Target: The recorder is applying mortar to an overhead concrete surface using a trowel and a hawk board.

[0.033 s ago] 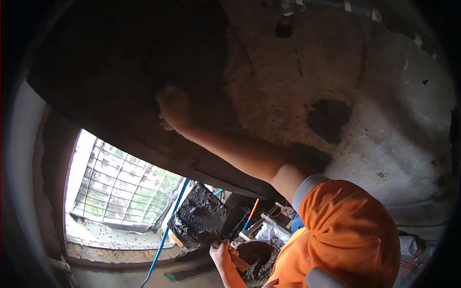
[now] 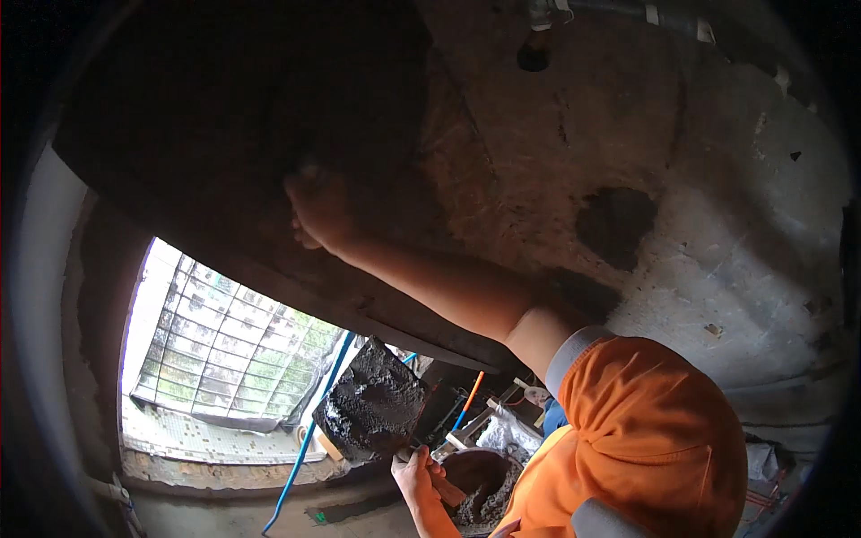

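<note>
My left hand (image 2: pixel 414 473), low in the picture, is closed on the near corner of a mortar board (image 2: pixel 415 437). Dark wet mortar (image 2: pixel 369 399) covers most of the board's face. A brown wooden piece, maybe its handle, shows just below those fingers. My right arm stretches up and leftward in an orange sleeve. At its end my right hand (image 2: pixel 320 208) is closed against the dark, mortar-coloured surface (image 2: pixel 224 117). Deep shadow hides what those fingers grip.
A window with a wire grid (image 2: pixel 233 345) lies to the left, above a tiled sill (image 2: pixel 211 441). A blue pole (image 2: pixel 305 444) leans beside the board. Below my left hand stands a bucket (image 2: pixel 471 464) of mortar. Pipes (image 2: pixel 619 9) run along the top, near a round hole.
My right hand has shifted slightly left against the dark surface. The board and my left hand have hardly moved.
</note>
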Demonstrator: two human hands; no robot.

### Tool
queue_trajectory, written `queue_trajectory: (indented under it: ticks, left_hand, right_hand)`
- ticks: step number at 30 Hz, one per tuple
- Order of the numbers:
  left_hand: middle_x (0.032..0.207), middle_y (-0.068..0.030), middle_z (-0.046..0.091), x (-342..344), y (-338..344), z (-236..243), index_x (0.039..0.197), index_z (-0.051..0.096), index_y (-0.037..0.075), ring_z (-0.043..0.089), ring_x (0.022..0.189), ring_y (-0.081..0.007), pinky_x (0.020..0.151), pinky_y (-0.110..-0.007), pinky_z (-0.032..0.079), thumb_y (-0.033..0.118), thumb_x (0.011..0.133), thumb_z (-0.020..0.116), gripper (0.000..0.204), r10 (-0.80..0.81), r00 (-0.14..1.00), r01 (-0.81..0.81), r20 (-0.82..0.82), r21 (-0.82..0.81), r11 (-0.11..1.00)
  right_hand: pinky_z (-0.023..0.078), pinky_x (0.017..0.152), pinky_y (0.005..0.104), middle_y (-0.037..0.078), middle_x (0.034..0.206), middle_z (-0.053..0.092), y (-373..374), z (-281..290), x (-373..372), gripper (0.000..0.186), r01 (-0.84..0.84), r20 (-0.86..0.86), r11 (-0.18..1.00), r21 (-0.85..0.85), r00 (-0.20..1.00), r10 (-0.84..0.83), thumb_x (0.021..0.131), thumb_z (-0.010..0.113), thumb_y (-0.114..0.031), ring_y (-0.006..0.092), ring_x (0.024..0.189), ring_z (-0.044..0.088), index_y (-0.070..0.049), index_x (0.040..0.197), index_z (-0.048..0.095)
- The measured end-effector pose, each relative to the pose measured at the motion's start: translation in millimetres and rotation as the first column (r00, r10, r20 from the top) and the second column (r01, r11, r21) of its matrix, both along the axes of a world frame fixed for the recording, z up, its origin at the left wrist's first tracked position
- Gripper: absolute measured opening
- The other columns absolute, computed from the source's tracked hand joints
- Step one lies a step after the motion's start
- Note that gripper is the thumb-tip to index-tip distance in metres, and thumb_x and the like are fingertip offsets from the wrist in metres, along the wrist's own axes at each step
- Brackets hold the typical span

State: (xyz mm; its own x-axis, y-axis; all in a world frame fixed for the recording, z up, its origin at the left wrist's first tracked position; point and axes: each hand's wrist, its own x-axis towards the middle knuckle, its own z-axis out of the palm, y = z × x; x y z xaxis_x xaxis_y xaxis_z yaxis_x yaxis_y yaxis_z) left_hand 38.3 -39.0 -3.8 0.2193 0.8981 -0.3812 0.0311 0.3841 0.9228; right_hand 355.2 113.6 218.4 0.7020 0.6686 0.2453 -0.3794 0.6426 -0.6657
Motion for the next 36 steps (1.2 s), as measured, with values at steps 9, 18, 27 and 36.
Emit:
queue_trajectory:
  ticks: [9,18,27,36]
  left_hand:
    - [0.058,-0.0036,0.047,-19,-17,-8,0.078,0.047,0.006,0.046,0.041,-0.0157,0.036,-0.032,0.042,0.004,0.080,0.059,0.013,0.023,1.000,-0.024,0.019,0.010,1.000]
    - [0.058,-0.0042,0.047,-33,-33,-6,0.080,0.047,0.004,0.047,0.041,-0.0160,0.036,-0.032,0.043,0.004,0.079,0.060,0.013,0.114,0.993,-0.114,-0.003,0.011,0.993]
    - [0.058,-0.0046,0.047,-31,-30,-7,0.079,0.047,0.004,0.047,0.040,-0.0161,0.036,-0.032,0.042,0.005,0.078,0.059,0.012,0.075,0.997,-0.075,0.006,-0.003,0.997]
    - [0.053,-0.0039,0.045,-23,-9,-32,0.077,0.047,0.004,0.045,0.037,-0.0146,0.032,-0.031,0.039,0.005,0.076,0.058,0.011,-0.006,0.997,0.003,-0.076,-0.037,0.999]
  right_hand:
    - [0.039,0.033,0.0287,0.003,0.048,0.046,-2,-83,-48,0.034,-0.011,-0.234,0.999,-0.038,0.972,0.002,0.088,0.059,-0.026,0.0134,0.038,0.048,-0.009,0.063,0.044]
    - [0.029,0.028,0.0293,0.005,0.046,0.045,28,-14,-91,0.037,-0.120,-0.231,0.989,0.089,0.963,0.138,0.092,0.051,-0.029,0.0136,0.032,0.041,-0.011,0.061,0.041]
    - [0.037,0.032,0.0288,0.006,0.045,0.048,-10,57,-116,0.036,-0.065,0.230,0.997,0.037,0.972,0.055,0.095,0.044,-0.028,0.0151,0.033,0.047,-0.005,0.067,0.050]
    - [0.027,0.031,0.0245,0.001,0.052,0.045,-146,-167,-136,0.025,-0.813,-0.122,0.275,-0.514,0.386,0.915,0.087,0.056,-0.029,0.0108,0.032,0.035,-0.009,0.076,0.047]
